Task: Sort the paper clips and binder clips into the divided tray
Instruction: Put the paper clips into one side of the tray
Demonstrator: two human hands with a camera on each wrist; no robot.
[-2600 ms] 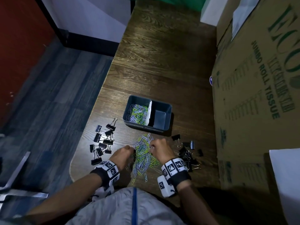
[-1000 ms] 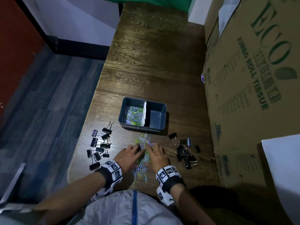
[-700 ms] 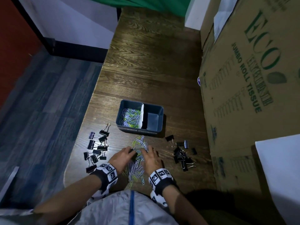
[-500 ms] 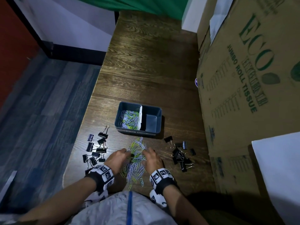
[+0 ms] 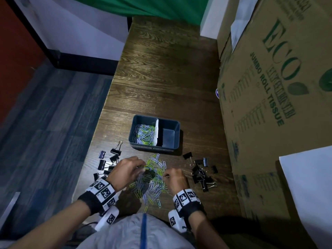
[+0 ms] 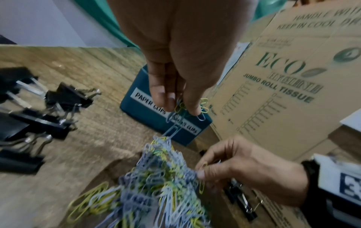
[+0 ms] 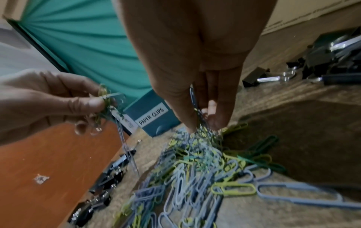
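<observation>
A pile of blue, yellow and green paper clips (image 5: 150, 184) lies on the wooden table in front of the blue divided tray (image 5: 175, 122). My left hand (image 5: 125, 170) pinches a bunch of paper clips (image 6: 180, 108) lifted off the pile, with a tangled clump (image 6: 166, 162) hanging from it. My right hand (image 5: 175, 179) pinches paper clips (image 7: 201, 121) at the pile's right side. The tray's left compartment holds paper clips (image 5: 144, 134); the right compartment (image 5: 168, 136) is bare. Black binder clips lie left (image 5: 106, 163) and right (image 5: 202, 172) of the pile.
A large cardboard box (image 5: 273, 97) stands along the table's right side, close behind the right binder clips. The table's left edge (image 5: 93, 142) drops to a blue-grey floor. Labels on the tray front (image 7: 153, 118) read PAPER CLIPS.
Both hands went from lying on the pile to pinching clips; the left hand has risen with a clump hanging from it. The head view has shifted.
</observation>
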